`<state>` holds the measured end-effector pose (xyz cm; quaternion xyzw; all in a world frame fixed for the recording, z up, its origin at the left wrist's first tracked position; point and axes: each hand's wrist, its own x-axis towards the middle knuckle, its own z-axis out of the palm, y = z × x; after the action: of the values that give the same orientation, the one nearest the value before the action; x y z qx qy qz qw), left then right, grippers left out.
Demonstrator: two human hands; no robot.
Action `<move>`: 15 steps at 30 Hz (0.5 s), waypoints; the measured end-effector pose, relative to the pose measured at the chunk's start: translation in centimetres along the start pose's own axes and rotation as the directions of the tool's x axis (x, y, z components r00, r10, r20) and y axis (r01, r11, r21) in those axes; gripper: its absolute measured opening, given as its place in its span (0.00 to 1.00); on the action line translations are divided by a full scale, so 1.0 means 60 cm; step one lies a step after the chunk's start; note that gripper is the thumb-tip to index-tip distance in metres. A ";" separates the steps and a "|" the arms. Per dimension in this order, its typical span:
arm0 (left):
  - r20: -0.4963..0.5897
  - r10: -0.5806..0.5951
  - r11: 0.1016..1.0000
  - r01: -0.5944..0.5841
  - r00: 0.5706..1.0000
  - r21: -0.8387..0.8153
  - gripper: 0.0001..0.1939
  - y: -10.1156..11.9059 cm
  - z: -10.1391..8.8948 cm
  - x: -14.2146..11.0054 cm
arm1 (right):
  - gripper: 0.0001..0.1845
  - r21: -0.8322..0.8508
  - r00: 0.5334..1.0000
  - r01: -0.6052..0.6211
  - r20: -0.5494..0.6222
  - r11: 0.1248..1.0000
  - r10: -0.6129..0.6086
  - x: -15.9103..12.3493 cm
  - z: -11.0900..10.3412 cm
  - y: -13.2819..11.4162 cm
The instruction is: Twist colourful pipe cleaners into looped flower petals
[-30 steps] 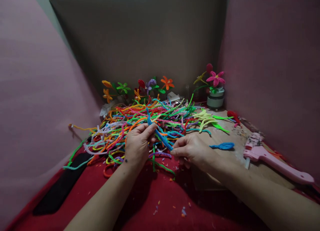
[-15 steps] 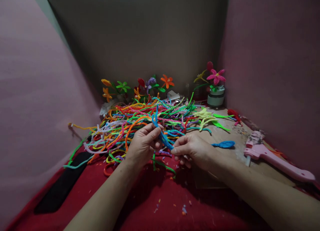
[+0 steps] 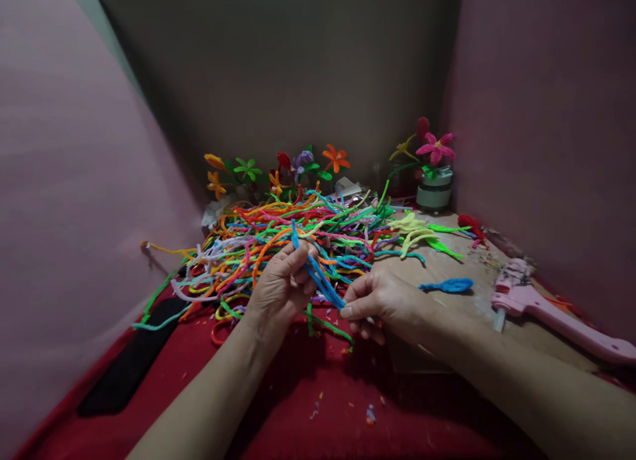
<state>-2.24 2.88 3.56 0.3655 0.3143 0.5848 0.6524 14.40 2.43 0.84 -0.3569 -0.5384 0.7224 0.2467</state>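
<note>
A bent blue pipe cleaner stretches between my two hands, its strands running side by side. My left hand pinches its upper part, and a short end sticks up past the thumb. At the lower right end, the thumb and fingertips of my right hand are closed on it. Just behind my hands lies a large heap of coloured pipe cleaners. On the cardboard to the right of my right hand rests a finished-looking blue loop with a twisted stem.
A pink glue gun lies at the right on the cardboard. Pipe-cleaner flowers stand along the back, near a pale green jar. At left is a black strip on the red cloth, which carries small fluff scraps.
My left hand has slid slightly left along the blue pipe cleaner, so more of it shows between my hands and the upper ends sit closer together. The view has shifted slightly.
</note>
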 end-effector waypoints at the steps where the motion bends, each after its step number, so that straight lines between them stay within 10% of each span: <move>1: 0.001 -0.003 1.000 0.003 1.000 0.007 0.11 0.001 0.000 -0.001 | 0.07 -0.006 1.000 -0.009 0.002 1.000 0.009 -0.001 0.001 -0.001; 11: -0.270 0.385 0.882 -0.266 0.883 0.389 0.13 0.010 0.001 0.003 | 0.06 -0.074 0.997 -0.054 -0.064 0.996 0.049 -0.002 0.009 -0.006; 15: -0.259 0.431 0.897 -0.379 0.864 0.228 0.14 0.031 -0.018 0.015 | 0.08 0.020 0.996 0.024 -0.091 1.000 -0.022 0.000 0.001 -0.005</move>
<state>-4.01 4.01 4.57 0.3834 0.3752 0.7292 0.4249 14.33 2.49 1.16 -0.3805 -0.5232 0.7081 0.2830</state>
